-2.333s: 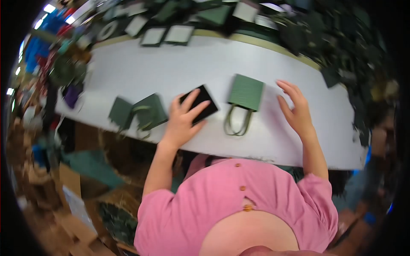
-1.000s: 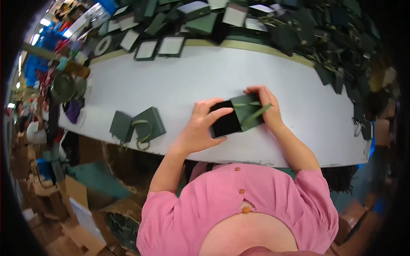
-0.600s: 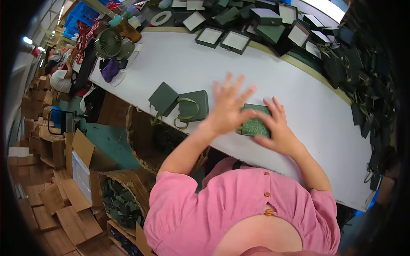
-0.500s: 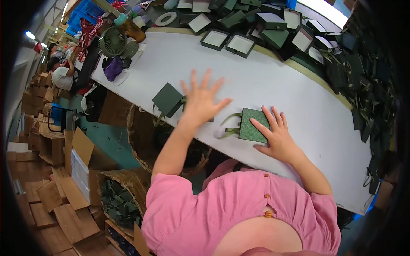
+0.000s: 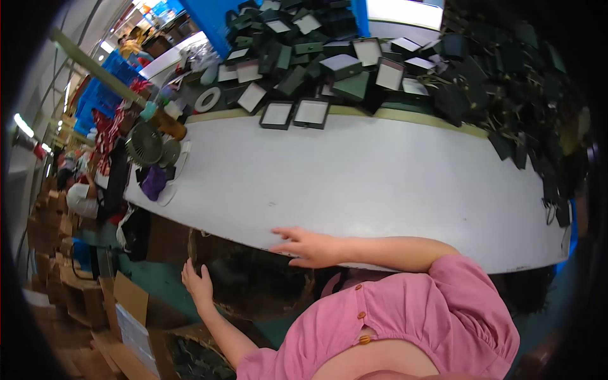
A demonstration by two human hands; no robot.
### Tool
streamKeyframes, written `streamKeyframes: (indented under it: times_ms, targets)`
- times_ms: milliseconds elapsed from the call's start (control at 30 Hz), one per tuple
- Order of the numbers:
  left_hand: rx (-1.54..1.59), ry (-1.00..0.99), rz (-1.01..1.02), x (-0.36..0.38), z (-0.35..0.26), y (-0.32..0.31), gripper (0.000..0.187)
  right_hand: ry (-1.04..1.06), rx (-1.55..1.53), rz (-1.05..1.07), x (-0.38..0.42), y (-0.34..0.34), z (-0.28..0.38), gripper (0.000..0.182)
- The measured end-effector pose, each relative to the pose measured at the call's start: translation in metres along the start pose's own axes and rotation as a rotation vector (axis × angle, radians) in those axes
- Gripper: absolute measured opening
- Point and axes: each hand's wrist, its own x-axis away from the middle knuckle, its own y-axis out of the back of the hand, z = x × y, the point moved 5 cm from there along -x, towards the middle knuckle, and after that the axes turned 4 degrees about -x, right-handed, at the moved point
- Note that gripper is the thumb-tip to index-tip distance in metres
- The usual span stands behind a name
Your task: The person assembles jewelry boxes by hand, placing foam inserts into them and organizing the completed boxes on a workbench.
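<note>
My left hand [image 5: 198, 284] is below the table at the left, fingers apart and holding nothing. Its fingertips are right by the rim of a large brown carton [image 5: 192, 244] that stands under the table's front edge. Dark contents [image 5: 253, 275] lie inside that carton, too dim to make out. My right hand [image 5: 310, 247] reaches across to the left over the front edge of the white table [image 5: 367, 183], with its fingers stretched out and nothing in them.
Open dark green boxes [image 5: 310, 114] and a heap of others line the back of the table. More dark pieces with ribbons [image 5: 468, 82] pile up at the right. A green fan [image 5: 144, 142] and a purple cloth [image 5: 153, 183] are at the left end. Cartons [image 5: 82, 297] crowd the floor.
The green boxes near the front edge have left the tabletop. My left hand has moved down off the table to the carton; my right hand has let go of its box and swung left.
</note>
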Motion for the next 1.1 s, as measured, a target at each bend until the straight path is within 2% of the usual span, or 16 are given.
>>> streamKeyframes:
  times_ms: [33, 133, 200, 233, 300, 367, 567, 667, 767, 833, 967, 1000, 1033, 1067, 1100]
  targets:
    - [0.061, 0.026, -0.006, 0.004, -0.008, 0.0, 0.059, -0.026, 0.012, -0.025, 0.012, 0.009, -0.003, 0.057]
    - [0.177, -0.179, 0.011, -0.007, -0.063, -0.011, 0.057, -0.175, 0.051, -0.166, 0.047, 0.049, -0.011, 0.053]
    - [0.259, -0.39, -0.041, -0.022, -0.101, -0.035, 0.057, -0.226, 0.147, -0.3, 0.07, 0.072, -0.008, 0.048]
    - [0.317, -0.385, -0.039, -0.017, -0.137, -0.033, 0.059, -0.246, 0.194, -0.366, 0.081, 0.082, -0.006, 0.045]
    - [0.428, -0.528, -0.068, -0.008, -0.192, -0.063, 0.067, -0.298, 0.171, -0.474, 0.1, 0.101, -0.009, 0.041]
    - [0.022, -0.668, -0.092, 0.015, -0.244, -0.088, 0.069, -0.359, 0.069, -0.63, 0.106, 0.109, -0.008, 0.035]
    - [0.039, -0.719, 0.041, 0.024, -0.264, -0.072, 0.064, -0.304, 0.176, -0.616, 0.098, 0.11, -0.01, 0.037]
    - [0.018, -0.691, 0.037, 0.022, -0.265, -0.077, 0.064, -0.324, 0.067, -0.651, 0.098, 0.113, -0.008, 0.041]
    - [0.016, -0.705, 0.035, 0.021, -0.263, -0.078, 0.062, -0.265, 0.093, -0.596, 0.097, 0.129, -0.004, 0.052]
    - [0.02, -0.705, 0.047, 0.024, -0.265, -0.073, 0.062, -0.15, 0.523, -0.503, 0.101, 0.179, -0.03, 0.063]
    - [-0.016, -0.695, 0.087, 0.025, -0.268, -0.07, 0.062, -0.337, 1.268, -0.573, 0.126, 0.365, -0.098, 0.071]
    - [-0.017, -0.696, 0.111, 0.026, -0.268, -0.067, 0.062, -0.467, 1.164, -0.633, 0.129, 0.408, -0.095, 0.065]
    - [-0.015, -0.696, 0.131, 0.026, -0.269, -0.065, 0.062, -0.398, 1.215, -0.655, 0.133, 0.456, -0.106, 0.059]
    - [-0.015, -0.691, 0.146, 0.025, -0.27, -0.066, 0.062, -0.37, 1.16, -0.748, 0.137, 0.504, -0.124, 0.062]
    - [-0.037, -0.718, 0.108, 0.026, -0.268, -0.068, 0.062, -0.457, 1.059, -0.793, 0.138, 0.54, -0.135, 0.063]
